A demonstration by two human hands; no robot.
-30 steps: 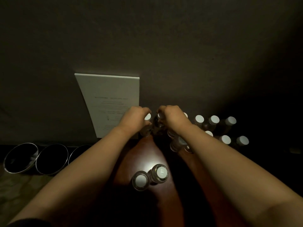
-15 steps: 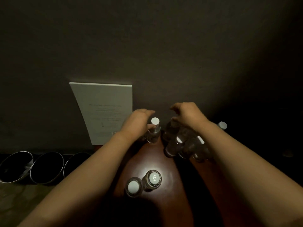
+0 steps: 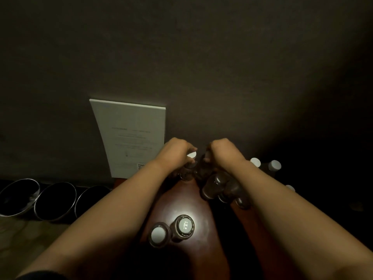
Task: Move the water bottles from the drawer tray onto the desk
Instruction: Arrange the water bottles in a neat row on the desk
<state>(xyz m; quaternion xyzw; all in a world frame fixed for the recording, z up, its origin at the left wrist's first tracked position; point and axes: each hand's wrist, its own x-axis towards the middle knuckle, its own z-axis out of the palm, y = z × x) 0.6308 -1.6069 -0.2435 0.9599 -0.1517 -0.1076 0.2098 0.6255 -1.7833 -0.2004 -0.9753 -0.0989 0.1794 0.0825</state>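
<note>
Close to the dark wall, my left hand (image 3: 176, 151) curls its fingers round the top of a white-capped water bottle (image 3: 191, 155) standing at the far end of the brown desk (image 3: 181, 201). Right beside it, my right hand (image 3: 223, 151) grips the neck of a darker bottle (image 3: 202, 168). Several more bottles (image 3: 214, 185) stand packed under my right forearm. Two bottles (image 3: 184, 225) stand alone nearer to me in the light. The drawer tray is not visible.
A white printed card (image 3: 131, 136) leans on the wall just left of my hands. Three shiny metal bowls (image 3: 54, 200) sit in a row at the lower left. More capped bottles (image 3: 274, 165) stand in the dark at the right.
Half a second ago both hands had their fingers spread above the bottles. Now they have come down and closed on two bottle tops by the wall.
</note>
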